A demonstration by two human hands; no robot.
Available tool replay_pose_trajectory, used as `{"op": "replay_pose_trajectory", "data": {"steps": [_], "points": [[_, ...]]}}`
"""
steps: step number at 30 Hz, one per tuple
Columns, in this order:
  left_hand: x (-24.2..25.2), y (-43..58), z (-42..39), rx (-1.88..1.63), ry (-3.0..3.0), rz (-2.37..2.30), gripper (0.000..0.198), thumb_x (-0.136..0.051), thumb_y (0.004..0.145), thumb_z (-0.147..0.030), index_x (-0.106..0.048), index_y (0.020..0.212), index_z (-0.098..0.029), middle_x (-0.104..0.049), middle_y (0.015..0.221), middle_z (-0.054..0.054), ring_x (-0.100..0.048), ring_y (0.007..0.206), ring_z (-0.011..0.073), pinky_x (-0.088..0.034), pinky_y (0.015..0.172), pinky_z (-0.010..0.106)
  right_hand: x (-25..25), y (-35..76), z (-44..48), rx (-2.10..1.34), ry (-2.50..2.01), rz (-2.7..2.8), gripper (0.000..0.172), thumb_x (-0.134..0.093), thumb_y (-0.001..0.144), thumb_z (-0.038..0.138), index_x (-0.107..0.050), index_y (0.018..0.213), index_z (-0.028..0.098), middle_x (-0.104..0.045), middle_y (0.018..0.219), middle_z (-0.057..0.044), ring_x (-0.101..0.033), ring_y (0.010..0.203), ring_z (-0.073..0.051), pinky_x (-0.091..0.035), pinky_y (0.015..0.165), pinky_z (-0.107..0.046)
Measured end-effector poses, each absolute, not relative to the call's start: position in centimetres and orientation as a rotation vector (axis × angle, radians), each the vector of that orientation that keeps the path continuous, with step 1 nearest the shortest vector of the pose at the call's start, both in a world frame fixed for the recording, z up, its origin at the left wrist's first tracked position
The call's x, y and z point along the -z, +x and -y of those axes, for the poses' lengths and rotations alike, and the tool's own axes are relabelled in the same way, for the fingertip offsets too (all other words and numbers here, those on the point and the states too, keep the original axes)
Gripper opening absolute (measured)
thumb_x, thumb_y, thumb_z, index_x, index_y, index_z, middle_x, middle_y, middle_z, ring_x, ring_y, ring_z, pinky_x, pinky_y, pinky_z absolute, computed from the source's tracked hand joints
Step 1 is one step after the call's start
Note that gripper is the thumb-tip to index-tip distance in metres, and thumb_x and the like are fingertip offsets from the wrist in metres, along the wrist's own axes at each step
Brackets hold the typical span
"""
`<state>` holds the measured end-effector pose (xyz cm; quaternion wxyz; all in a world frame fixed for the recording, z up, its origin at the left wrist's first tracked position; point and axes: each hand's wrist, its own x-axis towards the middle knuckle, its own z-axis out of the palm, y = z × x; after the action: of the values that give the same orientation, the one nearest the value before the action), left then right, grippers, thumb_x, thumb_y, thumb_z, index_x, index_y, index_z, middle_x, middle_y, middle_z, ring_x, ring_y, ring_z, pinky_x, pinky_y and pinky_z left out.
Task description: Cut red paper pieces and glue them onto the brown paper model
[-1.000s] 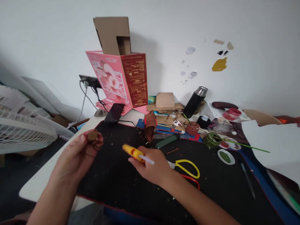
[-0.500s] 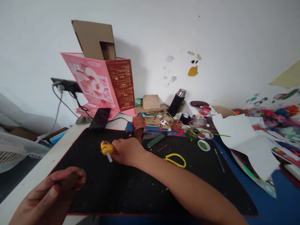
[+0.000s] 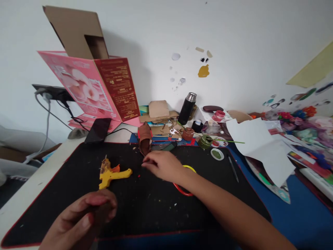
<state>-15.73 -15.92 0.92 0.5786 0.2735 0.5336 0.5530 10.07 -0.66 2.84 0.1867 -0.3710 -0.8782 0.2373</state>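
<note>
My left hand (image 3: 83, 215), low in front, has its fingers curled around a dark brown flat piece (image 3: 101, 212), partly hidden and blurred. Over the middle of the mat is my right hand (image 3: 165, 166), thumb and fingertips together; whatever they may hold is too small to make out. To its left a yellow glue gun (image 3: 110, 176) with an orange trigger lies on the black mat (image 3: 145, 208). Just past the right fingertips sits a hollow brown curved piece (image 3: 145, 137). Scissors with a yellow and red handle (image 3: 182, 191) are partly covered by the right forearm.
Paint jars (image 3: 187, 133), cardboard scraps (image 3: 158, 109) and a black flask (image 3: 187, 108) line the back. A phone (image 3: 98, 130) rests by a pink box (image 3: 85, 86) at the left. A pen (image 3: 233, 168) and white paper (image 3: 262, 149) are at the right.
My right hand has let go of the glue gun, which now lies on the mat, and has moved right. The view has turned slightly right; my left hand still holds the brown piece.
</note>
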Motion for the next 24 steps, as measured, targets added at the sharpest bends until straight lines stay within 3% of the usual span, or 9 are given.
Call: {"op": "replay_pose_trajectory", "data": {"steps": [5,9,15,20,24], "points": [[-3.6,-10.3,12.5,-1.224,0.624,-1.113,0.043,-0.102,0.051,-0.054,-0.087,0.080,-0.027,-0.078,0.080,0.010,-0.066,0.065,0.0209,-0.056,0.061,0.032,-2.4,18.2,0.1,-0.764,-1.329,2.218,0.007,-0.071,0.100,0.019,-0.077,0.105,0.019,-0.079,0.095,-0.004,-0.071,0.084,-0.017,-0.048,0.078,-0.028],[-4.8,-7.0,9.3,-1.178,0.701,-0.987,0.041,-0.101,0.058,-0.052,-0.087,0.083,-0.021,-0.074,0.075,0.009,-0.062,0.062,0.0164,-0.051,0.057,0.026,-1.6,21.7,-0.1,-0.766,-1.378,2.267,0.014,-0.073,0.098,0.016,-0.077,0.111,0.018,-0.077,0.104,-0.006,-0.072,0.091,-0.018,-0.050,0.082,-0.029],[-5.6,-4.2,4.5,-1.159,0.743,-0.879,0.038,-0.100,0.067,-0.042,-0.086,0.090,-0.015,-0.075,0.080,0.009,-0.063,0.065,0.0146,-0.051,0.058,0.023,-0.8,21.7,-0.5,-0.590,-1.405,2.436,0.024,-0.075,0.098,0.020,-0.075,0.122,0.020,-0.074,0.108,-0.007,-0.072,0.094,-0.021,-0.050,0.082,-0.031],[-5.7,-3.1,2.0,-1.122,0.741,-0.852,0.039,-0.100,0.067,-0.041,-0.085,0.091,-0.013,-0.075,0.080,0.008,-0.064,0.066,0.0143,-0.053,0.059,0.022,-0.3,21.0,-1.1,-0.534,-1.424,2.456,0.008,-0.074,0.099,0.022,-0.076,0.106,0.019,-0.075,0.107,-0.007,-0.073,0.094,-0.023,-0.048,0.080,-0.031],[-4.7,-2.8,1.5,-1.110,0.696,-0.918,0.043,-0.103,0.061,-0.042,-0.085,0.089,-0.014,-0.075,0.079,0.006,-0.066,0.066,0.0134,-0.053,0.059,0.021,0.5,21.2,-1.1,-0.535,-1.402,2.388,0.006,-0.073,0.100,0.022,-0.075,0.105,0.019,-0.075,0.105,-0.006,-0.072,0.092,-0.021,-0.046,0.079,-0.031]]}}
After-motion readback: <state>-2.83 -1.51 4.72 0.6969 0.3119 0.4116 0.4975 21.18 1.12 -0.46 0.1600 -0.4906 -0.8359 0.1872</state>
